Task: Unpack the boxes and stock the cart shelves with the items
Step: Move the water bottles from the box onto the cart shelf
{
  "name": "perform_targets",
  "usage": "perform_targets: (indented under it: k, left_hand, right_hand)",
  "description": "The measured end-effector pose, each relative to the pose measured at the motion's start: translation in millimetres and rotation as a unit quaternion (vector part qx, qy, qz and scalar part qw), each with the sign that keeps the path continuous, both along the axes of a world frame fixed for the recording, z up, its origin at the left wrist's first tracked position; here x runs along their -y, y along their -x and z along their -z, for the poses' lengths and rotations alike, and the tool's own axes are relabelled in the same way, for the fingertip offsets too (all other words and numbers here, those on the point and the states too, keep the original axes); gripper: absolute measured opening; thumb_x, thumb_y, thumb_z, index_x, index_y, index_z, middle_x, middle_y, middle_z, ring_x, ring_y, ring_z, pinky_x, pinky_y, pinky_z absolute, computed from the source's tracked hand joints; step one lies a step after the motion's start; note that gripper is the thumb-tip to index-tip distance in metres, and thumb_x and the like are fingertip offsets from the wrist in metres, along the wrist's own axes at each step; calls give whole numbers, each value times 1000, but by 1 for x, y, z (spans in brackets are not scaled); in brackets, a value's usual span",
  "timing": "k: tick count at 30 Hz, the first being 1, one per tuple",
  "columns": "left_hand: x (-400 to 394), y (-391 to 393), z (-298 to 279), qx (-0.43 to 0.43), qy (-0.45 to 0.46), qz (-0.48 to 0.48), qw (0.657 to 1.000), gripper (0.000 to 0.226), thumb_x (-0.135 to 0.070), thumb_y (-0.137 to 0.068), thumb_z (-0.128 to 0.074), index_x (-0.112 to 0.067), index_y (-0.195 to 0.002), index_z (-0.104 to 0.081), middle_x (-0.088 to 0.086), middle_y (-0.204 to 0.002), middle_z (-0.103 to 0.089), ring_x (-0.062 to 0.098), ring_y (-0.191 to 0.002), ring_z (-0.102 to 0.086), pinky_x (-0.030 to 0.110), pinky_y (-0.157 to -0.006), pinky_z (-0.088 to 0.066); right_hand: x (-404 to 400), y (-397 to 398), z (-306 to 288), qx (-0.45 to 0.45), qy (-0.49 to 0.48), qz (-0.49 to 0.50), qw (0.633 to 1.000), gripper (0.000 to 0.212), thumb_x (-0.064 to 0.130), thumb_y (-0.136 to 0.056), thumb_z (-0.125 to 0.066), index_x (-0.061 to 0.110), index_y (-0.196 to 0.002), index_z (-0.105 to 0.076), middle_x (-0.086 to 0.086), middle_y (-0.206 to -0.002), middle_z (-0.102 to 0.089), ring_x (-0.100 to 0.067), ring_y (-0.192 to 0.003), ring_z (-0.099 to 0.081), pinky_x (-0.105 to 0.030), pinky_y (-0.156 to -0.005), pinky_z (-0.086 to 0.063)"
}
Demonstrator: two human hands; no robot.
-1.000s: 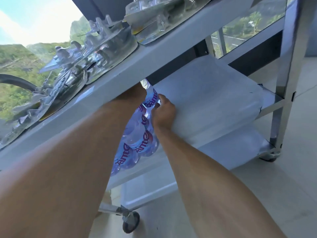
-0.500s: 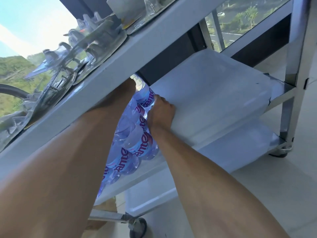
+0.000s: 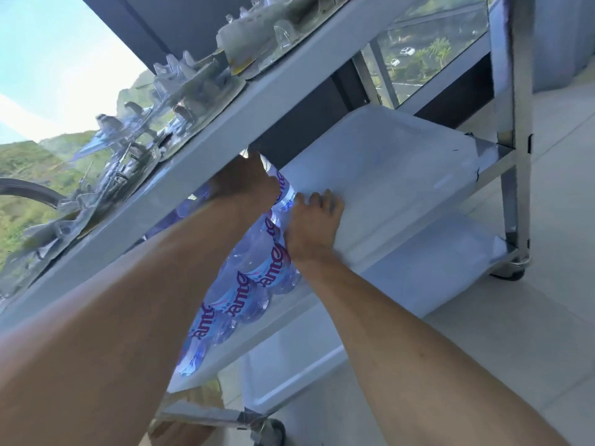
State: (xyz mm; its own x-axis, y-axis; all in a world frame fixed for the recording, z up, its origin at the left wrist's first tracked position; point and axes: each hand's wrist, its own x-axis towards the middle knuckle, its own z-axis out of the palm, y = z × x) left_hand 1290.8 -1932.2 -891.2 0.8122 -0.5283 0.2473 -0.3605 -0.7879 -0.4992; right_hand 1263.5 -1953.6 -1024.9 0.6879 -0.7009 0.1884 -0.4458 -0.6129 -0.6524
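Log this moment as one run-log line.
step: shelving bottle pack | place: middle shelf | left hand: on pack's far end | right hand: against its side | top shelf: blister packs

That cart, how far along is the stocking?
Done: the top shelf already holds clear blister packs. In hand: the left hand and right hand are on a shrink-wrapped water bottle pack lying on the middle shelf. Left: the bottom shelf shows nothing on it here.

Bottle pack (image 3: pixel 254 284) on cart's middle shelf (image 3: pixel 402 175), left end; blister packs (image 3: pixel 193 88) on top shelf (image 3: pixel 289 91) above; bottom shelf (image 3: pixel 434 262) below.
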Motion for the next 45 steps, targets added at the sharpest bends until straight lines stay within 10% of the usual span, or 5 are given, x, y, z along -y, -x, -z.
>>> perform_targets:
  k: [20, 24, 27, 34, 45]
  left_hand:
    - [-36, 81, -14, -39, 35, 151, 987, 51, -34, -100, -43, -19, -149, -36, 18, -144, -42, 34, -130, -44, 42, -100, -37]
    - [-78, 118, 2, -43, 71, 230, 970, 55, -42, -97, -34, -25, -149, -37, 17, -161, -20, 29, -145, -27, 44, -107, -30]
    - [-127, 147, 14, -73, 186, 248, 948, 46, -23, -92, -54, -13, -136, -57, 19, -146, -45, 36, -127, -49, 45, -92, -43]
    - [-266, 183, 48, -80, 379, 38, 921, 33, 4, -76, -60, -5, -107, -66, 15, -109, -62, 38, -97, -61, 45, -65, -47]
    - [-472, 207, 80, -54, 366, -210, 905, 33, -16, -88, -52, -12, -120, -60, 12, -115, -61, 33, -106, -57, 42, -89, -46]
  right_hand:
    - [-26, 45, -29, 77, -52, 109, 990, 35, 32, -97, -24, 27, -117, -53, 4, -102, -63, -21, -116, -49, -48, -106, -27]
    - [-56, 81, -25, 29, -27, 84, 996, 46, 37, -101, -24, 28, -144, -37, 2, -131, -55, -20, -132, -40, -48, -113, -19]
    - [-79, 119, -17, 47, -31, 99, 993, 51, 38, -101, -32, 21, -149, -35, -6, -137, -52, -25, -133, -39, -44, -114, -17]
    - [-188, 151, -32, 76, -69, -16, 995, 42, 23, -97, -47, 16, -138, -46, -12, -131, -52, -31, -118, -50, -43, -94, -38]
    - [-376, 150, -67, 136, 19, -328, 935, 20, 15, -96, -43, 11, -108, -58, -12, -100, -64, -35, -88, -62, -38, -69, -49]
